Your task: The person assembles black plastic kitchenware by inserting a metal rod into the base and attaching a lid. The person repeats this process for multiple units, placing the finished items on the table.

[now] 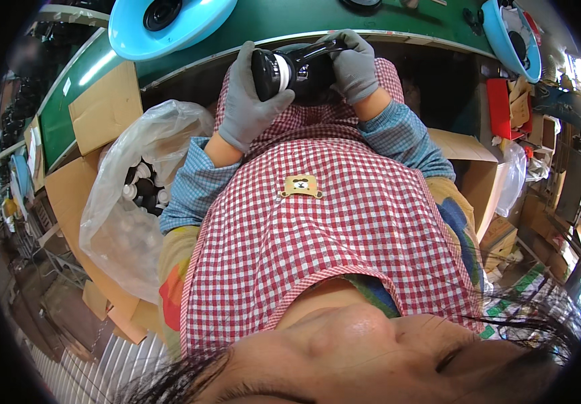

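Both my hands wear grey gloves and hold a glossy black jug (312,82) lying sideways above my lap, close to the table's near edge. My left hand (242,108) grips its left end, thumb below and fingers above, around a black cap (262,75) with a white ring (282,73) beside it. At the other end my right hand (356,69) is closed on the jug's black handle (319,50). The right fingertips and the far side of the jug are hidden.
Left of me stands a cardboard box (68,182) lined with a clear plastic bag (119,236); inside lie several black-and-white caps (144,185). Blue basins (199,37) (494,34) with black parts rest on the green table (270,20). Another cardboard box (475,178) is at my right.
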`<act>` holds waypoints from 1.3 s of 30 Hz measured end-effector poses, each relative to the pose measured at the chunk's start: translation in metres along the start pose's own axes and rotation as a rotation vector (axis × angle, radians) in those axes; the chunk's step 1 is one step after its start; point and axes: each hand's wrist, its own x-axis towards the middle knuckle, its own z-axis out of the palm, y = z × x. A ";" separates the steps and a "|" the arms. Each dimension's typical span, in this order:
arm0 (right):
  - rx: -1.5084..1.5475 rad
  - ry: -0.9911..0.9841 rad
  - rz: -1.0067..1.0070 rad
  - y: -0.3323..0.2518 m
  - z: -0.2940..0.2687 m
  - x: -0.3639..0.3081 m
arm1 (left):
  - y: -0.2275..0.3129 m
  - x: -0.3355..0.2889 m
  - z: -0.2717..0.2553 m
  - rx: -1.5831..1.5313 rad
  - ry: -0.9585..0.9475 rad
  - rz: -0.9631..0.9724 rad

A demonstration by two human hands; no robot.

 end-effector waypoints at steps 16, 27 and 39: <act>-0.117 -0.074 0.224 -0.015 0.004 -0.008 | 0.026 0.027 -0.047 0.827 -0.523 0.769; -0.029 0.006 0.006 -0.002 -0.001 -0.002 | 0.057 0.032 -0.052 0.643 -0.479 0.481; -0.038 0.039 -0.077 -0.019 -0.003 0.004 | 0.058 0.039 -0.059 0.766 -0.459 0.781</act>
